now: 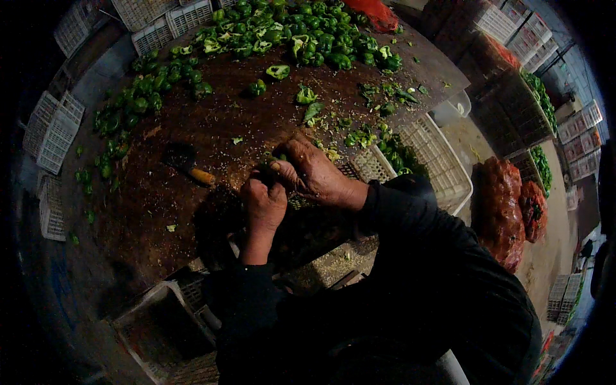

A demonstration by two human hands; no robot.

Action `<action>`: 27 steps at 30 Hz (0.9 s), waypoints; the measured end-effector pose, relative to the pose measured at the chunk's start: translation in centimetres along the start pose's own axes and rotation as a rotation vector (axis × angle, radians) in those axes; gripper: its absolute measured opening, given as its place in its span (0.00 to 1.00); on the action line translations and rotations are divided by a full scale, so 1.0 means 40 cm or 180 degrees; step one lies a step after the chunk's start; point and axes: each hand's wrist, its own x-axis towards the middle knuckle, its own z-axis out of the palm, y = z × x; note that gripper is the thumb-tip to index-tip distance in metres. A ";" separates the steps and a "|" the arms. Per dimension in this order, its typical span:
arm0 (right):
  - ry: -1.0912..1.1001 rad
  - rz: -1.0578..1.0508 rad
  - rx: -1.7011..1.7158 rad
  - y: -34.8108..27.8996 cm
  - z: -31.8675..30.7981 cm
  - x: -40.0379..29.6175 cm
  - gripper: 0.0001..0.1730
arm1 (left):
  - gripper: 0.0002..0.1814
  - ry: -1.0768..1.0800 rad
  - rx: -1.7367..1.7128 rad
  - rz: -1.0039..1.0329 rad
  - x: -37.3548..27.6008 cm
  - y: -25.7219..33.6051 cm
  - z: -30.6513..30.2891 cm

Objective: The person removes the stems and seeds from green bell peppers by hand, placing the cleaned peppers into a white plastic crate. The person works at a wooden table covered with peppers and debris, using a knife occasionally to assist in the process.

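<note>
At the near edge of a dark, seed-strewn tabletop (192, 130), my two hands meet around a green pepper (282, 157), most of it hidden by the fingers. My left hand (263, 199) holds it from the near-left side. From the right, my right hand (317, 173) curls over it with the thumb against its top. Left of the hands lies a tool with an orange handle (203, 176) and a wide dark blade, perhaps a scraper. Beyond them are a torn pepper piece (306, 95) and a cut-open pepper (278, 72).
Many green peppers (327, 43) are heaped at the far side, with more (139, 96) at left. A white plastic crate (442, 159) with pepper scraps adjoins the right edge; another crate (163, 332) stands below left. Red mesh sacks (500, 211) sit on the floor at right.
</note>
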 end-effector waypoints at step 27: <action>-0.0758 0.1271 -0.0554 0.288 -0.438 -0.110 0.18 | 0.28 -0.2164 -0.0099 -0.1401 0.009 -0.040 -0.027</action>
